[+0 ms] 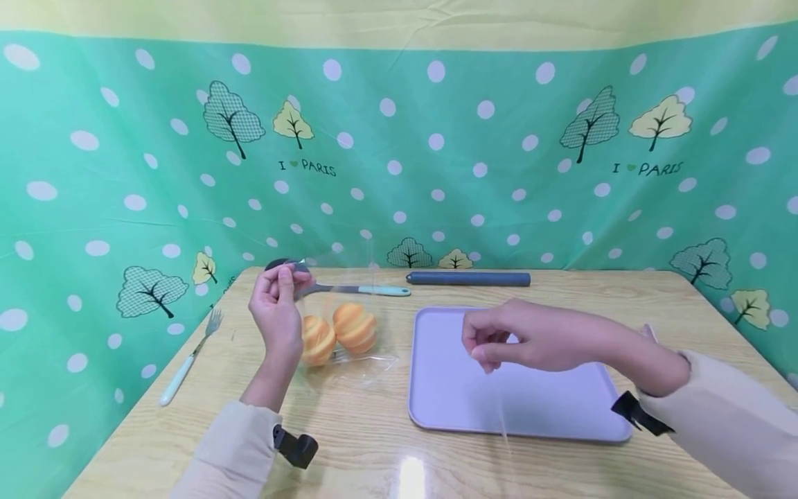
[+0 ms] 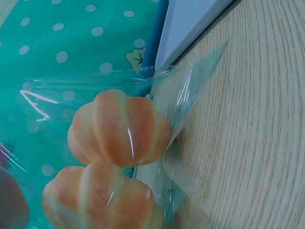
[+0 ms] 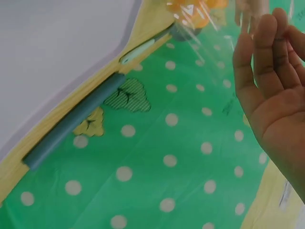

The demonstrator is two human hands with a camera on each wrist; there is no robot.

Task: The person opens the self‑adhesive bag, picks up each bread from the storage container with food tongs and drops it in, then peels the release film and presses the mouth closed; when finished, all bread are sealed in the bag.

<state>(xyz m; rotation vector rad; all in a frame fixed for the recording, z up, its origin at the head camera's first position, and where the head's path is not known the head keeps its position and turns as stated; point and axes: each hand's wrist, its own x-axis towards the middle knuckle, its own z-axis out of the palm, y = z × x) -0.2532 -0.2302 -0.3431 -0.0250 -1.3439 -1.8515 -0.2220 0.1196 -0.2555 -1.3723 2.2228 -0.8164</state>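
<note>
My left hand [image 1: 279,305] is raised, pinching the top edge of a clear plastic bag [image 1: 380,367] between thumb and fingers. Two ridged, orange-brown bread rolls [image 1: 355,328] sit side by side low in the bag; the left wrist view shows the rolls [image 2: 121,126] through the shiny film [image 2: 195,86]. Over the lilac tray [image 1: 430,388] is my right hand [image 1: 530,336], its fingers bent and thumb tip against them, pinching a thin clear strip [image 1: 502,416] that hangs down. In the right wrist view the thumb is mostly hidden behind the bent fingers [image 3: 267,57].
A fork [image 1: 187,367] with a pale handle lies at the table's left edge. Behind the bag rests a dark-headed cooking utensil with a light blue handle [image 1: 383,290]. Along the back lies a dark blue-grey rod [image 1: 470,278], close to the patterned green curtain [image 1: 436,208].
</note>
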